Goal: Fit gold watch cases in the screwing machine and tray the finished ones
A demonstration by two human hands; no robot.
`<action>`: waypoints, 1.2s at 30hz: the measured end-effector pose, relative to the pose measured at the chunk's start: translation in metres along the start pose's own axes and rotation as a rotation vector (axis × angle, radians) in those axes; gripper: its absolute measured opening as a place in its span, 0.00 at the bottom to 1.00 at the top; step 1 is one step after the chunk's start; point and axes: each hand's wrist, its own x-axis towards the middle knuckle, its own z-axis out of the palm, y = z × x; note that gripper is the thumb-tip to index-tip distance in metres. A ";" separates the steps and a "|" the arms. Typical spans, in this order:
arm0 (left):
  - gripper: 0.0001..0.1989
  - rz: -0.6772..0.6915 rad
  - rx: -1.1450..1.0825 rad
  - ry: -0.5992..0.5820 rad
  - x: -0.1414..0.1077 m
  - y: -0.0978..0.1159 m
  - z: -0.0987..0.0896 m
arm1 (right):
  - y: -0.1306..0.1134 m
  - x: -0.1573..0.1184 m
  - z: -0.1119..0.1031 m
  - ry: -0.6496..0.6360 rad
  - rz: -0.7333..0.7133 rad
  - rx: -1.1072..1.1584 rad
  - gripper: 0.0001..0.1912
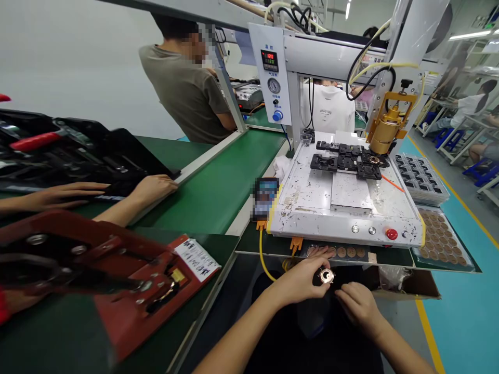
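My left hand [307, 278] is closed, pinching a small round rose-gold watch case [326, 276] between thumb and fingers, just below the front edge of the bench. A shiny face with a dark spot shows on the case. Close to its right, my right hand [360, 306] has its fingers curled together; whatever they may hold is hidden. The two hands are apart. Directly behind my left hand, a row of round brown discs [341, 252] in clear film lies along the bench edge.
A white press machine [304, 221] bears black fixtures [351, 158] under a brass head [385, 136]. To its right are stacked trays [423, 179] and a sheet of brown discs [442, 236]. A yellow cable [262, 254] hangs left. Another person's hands [150, 192] work beside a red clamp press [144, 311].
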 end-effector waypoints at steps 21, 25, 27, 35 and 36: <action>0.23 -0.281 -0.999 0.301 -0.020 0.053 0.019 | -0.052 0.077 -0.076 0.135 0.856 0.718 0.23; 0.29 -0.372 -1.220 0.321 -0.026 0.063 0.017 | -0.058 0.087 -0.073 0.150 0.910 0.811 0.22; 0.32 -0.402 -1.253 0.332 -0.029 0.067 0.015 | -0.059 0.088 -0.071 0.135 0.943 0.861 0.22; 0.28 -0.420 -1.370 0.363 -0.038 0.082 0.007 | -0.060 0.084 -0.077 0.064 0.938 0.900 0.20; 0.28 -0.413 -1.369 0.370 -0.038 0.083 0.008 | -0.061 0.083 -0.078 0.041 0.943 0.920 0.19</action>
